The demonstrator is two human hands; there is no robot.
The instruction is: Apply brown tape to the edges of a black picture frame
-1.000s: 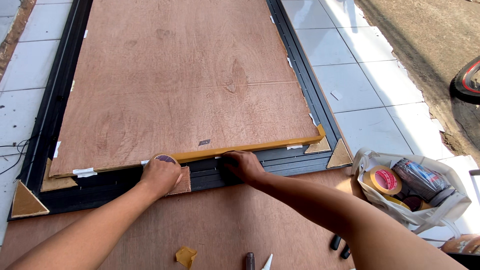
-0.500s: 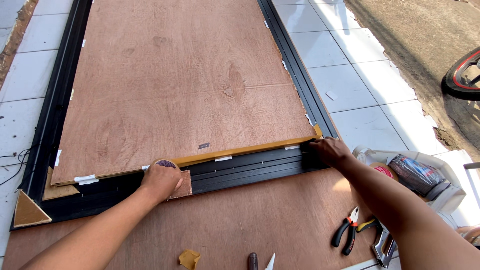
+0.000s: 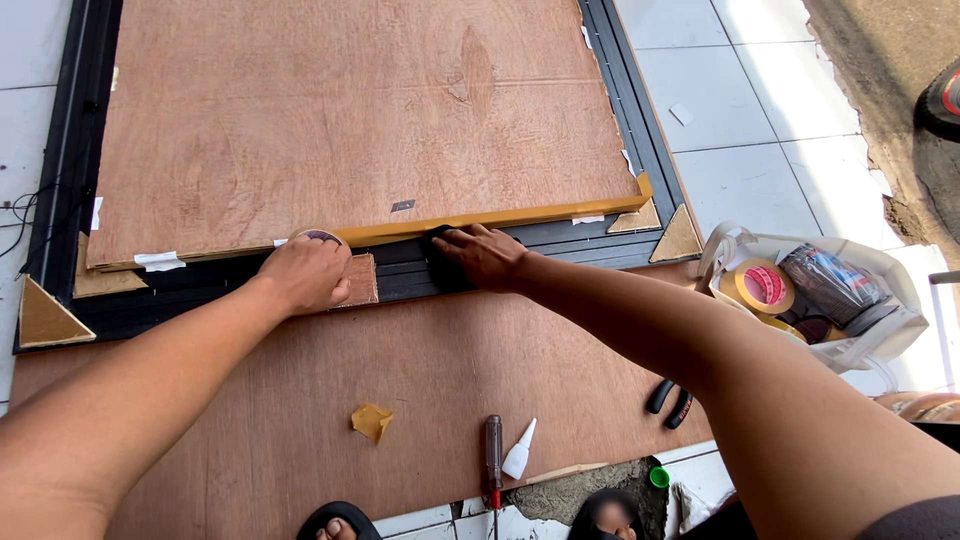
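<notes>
The yellow tape strip (image 3: 500,217) runs left–right across the frame's middle, its free stretch toward the right – the right hand (image 3: 487,255) presses it flat-fingered, while the left hand (image 3: 305,272) grips the tape roll (image 3: 320,238) at its left end.

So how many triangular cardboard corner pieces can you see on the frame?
2: one triangular corner piece at the frame's near left corner, another at the near right corner. The far corners are out of view, so more may exist.

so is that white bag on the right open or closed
Open. The white bag gapes at the top, its handles slack, and a roll of tape and dark packets show inside.
</notes>
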